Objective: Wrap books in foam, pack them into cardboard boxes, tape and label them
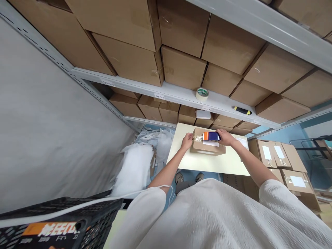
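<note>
A small cardboard box (206, 149) lies on the pale yellow table, with clear tape across its top left part and white labels on its top and front. My left hand (187, 141) is at the box's left end, its fingers bent and pressed on the edge there. Wrapped round the dark blue end of a tape dispenser (212, 136) is my right hand (225, 137). The dispenser's orange end points left, low over the box top. The palm sides of both hands are hidden.
Beyond the table (178, 160) stands a shelf rack with cardboard boxes. A tape roll (202, 94) and a yellow-black cutter (241, 110) lie on its beam. Labelled boxes (269, 155) are stacked at right. White packing material (133, 169) and a black crate (101, 221) are at left.
</note>
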Available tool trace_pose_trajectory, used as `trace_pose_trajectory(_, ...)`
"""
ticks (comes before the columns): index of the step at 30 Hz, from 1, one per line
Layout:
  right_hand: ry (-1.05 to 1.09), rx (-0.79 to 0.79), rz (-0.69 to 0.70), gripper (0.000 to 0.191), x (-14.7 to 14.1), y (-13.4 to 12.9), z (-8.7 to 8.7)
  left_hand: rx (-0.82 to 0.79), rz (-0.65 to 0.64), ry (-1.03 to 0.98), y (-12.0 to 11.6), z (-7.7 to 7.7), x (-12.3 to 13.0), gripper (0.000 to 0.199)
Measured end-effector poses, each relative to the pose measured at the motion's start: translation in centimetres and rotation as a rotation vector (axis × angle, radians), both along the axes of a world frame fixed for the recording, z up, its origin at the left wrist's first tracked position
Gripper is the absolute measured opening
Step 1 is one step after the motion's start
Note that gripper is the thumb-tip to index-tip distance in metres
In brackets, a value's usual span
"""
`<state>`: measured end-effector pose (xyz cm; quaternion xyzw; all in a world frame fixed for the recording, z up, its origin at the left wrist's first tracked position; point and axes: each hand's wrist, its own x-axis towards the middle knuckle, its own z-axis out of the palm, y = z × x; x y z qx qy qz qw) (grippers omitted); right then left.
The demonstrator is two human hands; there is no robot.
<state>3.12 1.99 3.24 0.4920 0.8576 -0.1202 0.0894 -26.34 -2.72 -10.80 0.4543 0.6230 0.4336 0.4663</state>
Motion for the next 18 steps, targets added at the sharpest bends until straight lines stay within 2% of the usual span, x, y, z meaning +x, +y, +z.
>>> trace_pose_trajectory(3,0.068,0.022,0.006,0.05,0.5,0.1,-0.7,0.135,-0.132,0.207,0.0,1.3,0.0,0.044)
trace_pose_trajectory(6,0.137,-0.001,-0.011,0.054,0.7,0.0,-1.1,0.285,-0.37,0.378,0.3,2.5,0.5,0.06)
trace_pose_trajectory(9,0.147,-0.052,-0.009,0.054,0.8,0.0,-1.1,0.262,-0.563,0.506,0.6,3.0,1.1,0.088)
trace_pose_trajectory(12,0.09,-0.11,0.01,0.045,1.0,0.3,-0.5,0.201,-0.654,0.571,0.5,2.8,1.3,0.106)
trace_pose_trajectory(18,0.05,-0.203,0.022,0.048,1.6,0.7,0.2,0.135,-0.703,0.601,0.3,1.9,1.1,0.111)
